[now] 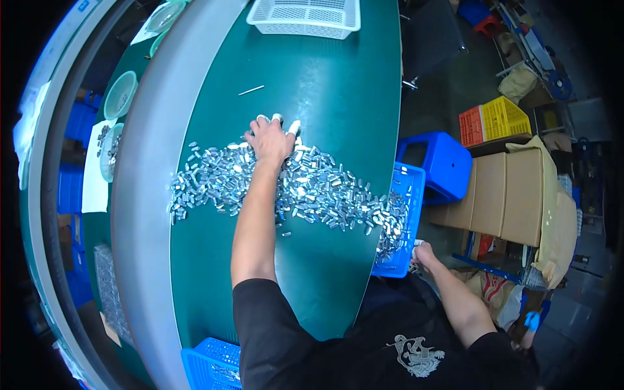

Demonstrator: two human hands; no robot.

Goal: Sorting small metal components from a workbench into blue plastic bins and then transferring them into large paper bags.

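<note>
A broad band of small shiny metal pieces (318,188) lies across the green tabletop. My left hand (270,138) reaches over it to the far edge of the heap, fingers spread, with white covers on the fingertips. It rests at the pieces and grips nothing I can see. At the table's right edge my right hand (424,254) is closed on the near side of a blue plastic basket (416,195). Metal pieces lie in that basket, and the band runs right up to it. My right fingertips are partly hidden by the basket's wall.
A thin metal rod (251,90) lies beyond the heap, and a white basket (303,29) stands at the far end. Near left is another blue basket (211,351). A grey rail (153,162) borders the left. Right are a blue stool (448,162) and cardboard boxes (500,188).
</note>
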